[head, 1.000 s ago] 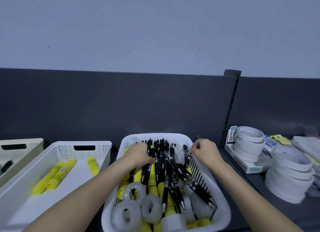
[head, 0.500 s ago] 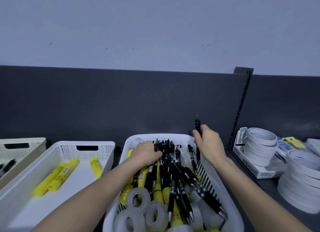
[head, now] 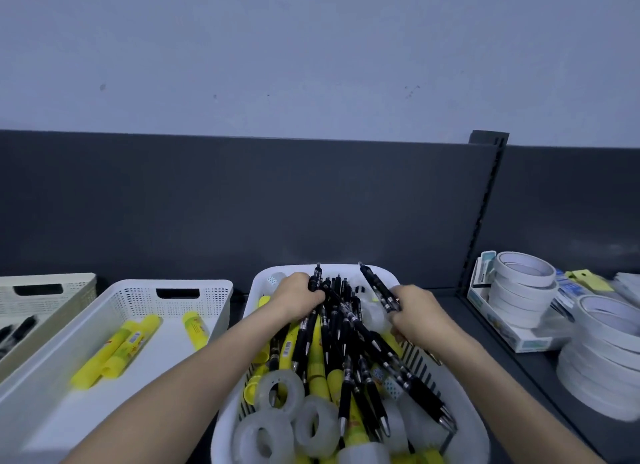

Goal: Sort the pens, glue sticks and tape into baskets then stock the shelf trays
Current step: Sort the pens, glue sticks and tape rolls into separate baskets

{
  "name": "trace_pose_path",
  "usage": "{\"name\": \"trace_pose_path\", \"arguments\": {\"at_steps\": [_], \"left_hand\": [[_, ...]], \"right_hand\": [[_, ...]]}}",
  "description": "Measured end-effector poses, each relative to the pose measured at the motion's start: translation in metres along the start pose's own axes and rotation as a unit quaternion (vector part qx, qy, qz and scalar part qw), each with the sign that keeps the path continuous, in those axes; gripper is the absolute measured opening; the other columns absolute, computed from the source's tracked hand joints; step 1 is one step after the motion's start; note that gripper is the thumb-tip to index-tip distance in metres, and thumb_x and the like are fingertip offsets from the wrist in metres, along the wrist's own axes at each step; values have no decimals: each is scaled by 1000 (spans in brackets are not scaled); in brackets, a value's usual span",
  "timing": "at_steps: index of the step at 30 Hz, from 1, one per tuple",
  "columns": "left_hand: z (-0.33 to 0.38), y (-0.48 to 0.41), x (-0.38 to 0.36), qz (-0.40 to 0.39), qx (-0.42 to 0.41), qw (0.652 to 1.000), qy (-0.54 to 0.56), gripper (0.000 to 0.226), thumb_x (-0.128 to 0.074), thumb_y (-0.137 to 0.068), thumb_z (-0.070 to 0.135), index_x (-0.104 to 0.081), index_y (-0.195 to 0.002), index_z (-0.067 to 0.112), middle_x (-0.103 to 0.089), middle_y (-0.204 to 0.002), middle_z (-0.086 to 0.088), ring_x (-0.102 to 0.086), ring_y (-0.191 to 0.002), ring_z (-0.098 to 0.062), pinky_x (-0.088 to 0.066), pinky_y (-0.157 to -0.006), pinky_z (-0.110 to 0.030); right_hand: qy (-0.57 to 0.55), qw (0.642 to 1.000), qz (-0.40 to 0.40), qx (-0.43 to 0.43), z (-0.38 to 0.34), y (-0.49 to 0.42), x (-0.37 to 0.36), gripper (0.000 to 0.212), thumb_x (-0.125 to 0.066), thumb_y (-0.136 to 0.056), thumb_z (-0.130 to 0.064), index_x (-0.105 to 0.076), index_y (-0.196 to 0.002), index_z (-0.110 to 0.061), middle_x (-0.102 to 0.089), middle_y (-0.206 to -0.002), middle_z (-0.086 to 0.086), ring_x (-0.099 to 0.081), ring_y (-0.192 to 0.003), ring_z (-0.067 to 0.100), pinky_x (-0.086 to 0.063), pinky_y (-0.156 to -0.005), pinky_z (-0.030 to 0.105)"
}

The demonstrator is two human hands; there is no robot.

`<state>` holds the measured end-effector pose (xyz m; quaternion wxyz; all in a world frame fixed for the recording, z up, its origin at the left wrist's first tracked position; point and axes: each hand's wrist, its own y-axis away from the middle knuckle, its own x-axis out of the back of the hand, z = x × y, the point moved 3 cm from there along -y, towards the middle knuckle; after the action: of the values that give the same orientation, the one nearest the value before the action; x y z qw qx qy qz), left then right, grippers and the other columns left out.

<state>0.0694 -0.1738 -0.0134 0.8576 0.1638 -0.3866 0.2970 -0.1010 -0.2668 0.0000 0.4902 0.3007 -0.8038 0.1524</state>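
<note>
Sorting pens: my left hand (head: 298,295) grips a bunch of black pens (head: 334,328) in the mixed basket (head: 479,436). My right hand (head: 417,316) seemingly pinches a single pen (head: 375,285). Next I lift them clear toward the far-left basket (head: 52,299).

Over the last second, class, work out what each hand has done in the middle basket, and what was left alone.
The right hand took hold of a black pen, raised it upright, and now holds it lower, its far end tilted left. The left hand kept gripping the bunch of pens in the mixed basket. The glue sticks in the white basket and the clear tape rolls stayed put.
</note>
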Motion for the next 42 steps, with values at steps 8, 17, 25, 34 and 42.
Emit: {"name": "trace_pose_path", "arguments": {"at_steps": [8, 17, 25, 34, 42], "left_hand": [[13, 33, -3, 62, -90, 970, -218, 27, -42, -93, 27, -52, -95, 3, -49, -110, -13, -44, -109, -29, -38, -84, -34], [2, 60, -6, 13, -65, 980, -187, 21, -48, -90, 23, -33, -82, 11, -31, -67, 2, -50, -78, -30, -33, -62, -31], [8, 68, 1, 51, -81, 995, -5, 14, -42, -97, 17, -34, -89, 9, -40, -67, 1, -40, -57, -12, -28, -57, -29], [-12, 93, 99, 178, -85, 902, 384, 19, -38, -98, 5, -37, -83, 17, -48, -67, -8, -55, -42, -12, -52, -51, -29], [-141, 130, 205, 257, 34, 919, 297, 22, -37, -95, -2, -37, -80, 14, -48, -67, -10, -47, -51, -22, -45, -47, -27]], "right_hand": [[218, 970, -72, 80, -13, 60, -30, 10, -45, -93, -15, -40, -100, -10, -50, -83, 8, -55, -98, 28, -32, -54, 27], [-74, 994, -39, 64, -4, 50, -2, 19, -45, -94, -13, -43, -112, -16, -61, -98, 9, -60, -83, 23, -46, -67, 31], [-421, 899, -82, 90, -10, 62, 10, 9, -47, -93, -1, -48, -87, -8, -48, -59, 4, -44, -45, 12, -37, -46, 22], [-434, 882, -110, 145, -77, 56, 2, 10, -46, -93, 0, -49, -91, -9, -48, -55, 3, -43, -41, 11, -37, -43, 20], [-410, 871, -191, 191, -216, 54, -60, 16, -46, -91, 4, -46, -84, -11, -47, -66, 7, -46, -46, 13, -36, -43, 23]]}}
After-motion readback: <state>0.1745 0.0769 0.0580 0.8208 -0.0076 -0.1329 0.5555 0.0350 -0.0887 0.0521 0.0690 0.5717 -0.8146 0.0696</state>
